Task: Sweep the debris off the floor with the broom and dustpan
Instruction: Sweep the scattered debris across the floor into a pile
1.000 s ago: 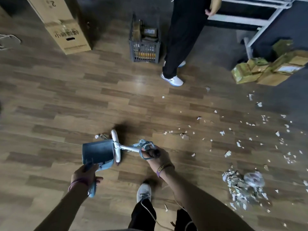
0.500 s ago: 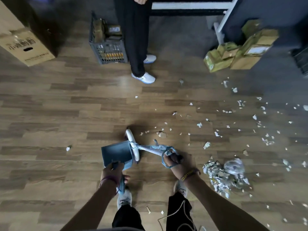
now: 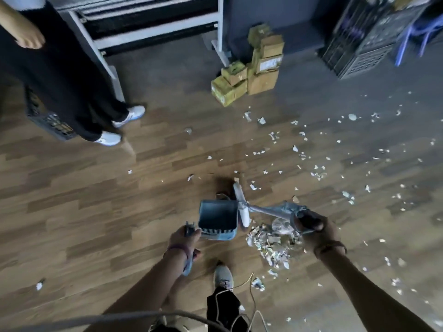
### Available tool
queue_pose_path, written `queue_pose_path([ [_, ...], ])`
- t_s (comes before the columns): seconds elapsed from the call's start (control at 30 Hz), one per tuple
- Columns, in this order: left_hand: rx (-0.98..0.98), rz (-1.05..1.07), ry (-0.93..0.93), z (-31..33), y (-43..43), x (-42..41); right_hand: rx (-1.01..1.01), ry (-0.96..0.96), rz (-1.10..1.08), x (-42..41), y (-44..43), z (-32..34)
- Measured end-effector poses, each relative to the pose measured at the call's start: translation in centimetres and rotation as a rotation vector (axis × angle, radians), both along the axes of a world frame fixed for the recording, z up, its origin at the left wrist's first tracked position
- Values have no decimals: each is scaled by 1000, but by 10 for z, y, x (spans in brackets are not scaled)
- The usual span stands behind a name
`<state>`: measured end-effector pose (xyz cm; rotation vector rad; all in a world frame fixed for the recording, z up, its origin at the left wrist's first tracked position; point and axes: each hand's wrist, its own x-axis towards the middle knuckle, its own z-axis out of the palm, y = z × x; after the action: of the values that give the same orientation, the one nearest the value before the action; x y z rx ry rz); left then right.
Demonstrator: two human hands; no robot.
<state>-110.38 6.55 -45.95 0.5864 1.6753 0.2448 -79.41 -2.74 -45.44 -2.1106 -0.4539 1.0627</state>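
Wooden floor [image 3: 96,200], debris [image 3: 296,148] strewn: left hand [image 3: 184,237] grips dustpan [image 3: 217,216], right hand [image 3: 311,224] grips broom [image 3: 263,210]; nearby pile [image 3: 273,243] likely needs sweeping in next.

Bare floor [image 3: 84,212] left of dustpan [image 3: 218,218] — debris pile [image 3: 271,243] blocks right.

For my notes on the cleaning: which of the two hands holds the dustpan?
The left hand grips the handle of the blue dustpan; the right hand holds the broom instead.
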Motion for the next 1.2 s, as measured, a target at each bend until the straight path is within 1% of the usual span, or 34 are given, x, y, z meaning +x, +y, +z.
queue_pose_path([
  [0.03,0,-9,-5,3,1,4,-58,-166,102,11,-5,-5],
  [0.07,7,-18,-13,7,1,7,-154,-185,96,14,-5,-3],
  [0.1,10,-25,-21,9,2,9,-173,-82,-37,24,-5,-11],
  [0.13,4,-29,-21,12,2,9,-201,-194,38,34,-5,-16],
  [0.17,-3,-31,-13,14,3,7,-190,-198,92,42,-1,-20],
  [0.2,-9,-30,0,17,3,4,-174,-289,213,39,4,-15],
  [0.27,-17,-11,17,21,1,-9,-153,-476,308,14,27,5],
  [0.3,-23,6,22,22,0,-18,-138,-533,364,-4,39,15],
  [0.33,-27,30,27,24,-2,-27,-133,-537,387,-30,51,32],
  [0.37,-21,61,35,25,-5,-39,-94,-566,391,-47,61,35],
  [0.4,-8,103,42,26,-8,-52,-72,-575,463,-67,70,39],
  [0.43,13,154,52,28,-11,-66,-41,-550,553,-87,79,39],
  [0.5,68,258,80,33,-17,-100,-1,-529,644,-132,97,50],
  [0.57,113,356,101,37,-25,-139,97,-531,718,-179,108,55],
  [0.67,138,479,174,33,-40,-209,364,-507,817,-266,122,71],
  [0.7,151,516,206,32,-44,-230,414,-467,823,-293,124,77],
  [0.73,163,565,243,34,-51,-258,508,-468,884,-330,129,78],
  [0.77,176,607,275,32,-59,-289,440,-379,953,-369,130,87],
  [0.8,187,645,296,27,-69,-322,475,-278,1011,-402,131,91],
  [0.83,196,690,324,23,-78,-355,522,-245,1010,-433,138,92],
  [0.87,197,737,360,16,-86,-388,495,-148,984,-471,141,96],
  [0.9,200,790,384,10,-94,-422,487,-185,982,-512,139,95],
  [0.93,199,840,392,15,-101,-454,549,-263,978,-548,140,92],
  [1.0,198,943,384,32,-116,-511,554,-329,1068,-619,139,81],
  [1.07,179,1013,436,46,-132,-565,529,-323,1120,-689,133,78],
  [1.13,188,1054,476,49,-151,-622,464,-145,1272,-753,125,70],
  [1.17,196,1089,478,47,-160,-648,383,9,1251,-784,120,66],
  [1.2,197,1119,466,42,-168,-672,345,22,1251,-811,115,61],
])
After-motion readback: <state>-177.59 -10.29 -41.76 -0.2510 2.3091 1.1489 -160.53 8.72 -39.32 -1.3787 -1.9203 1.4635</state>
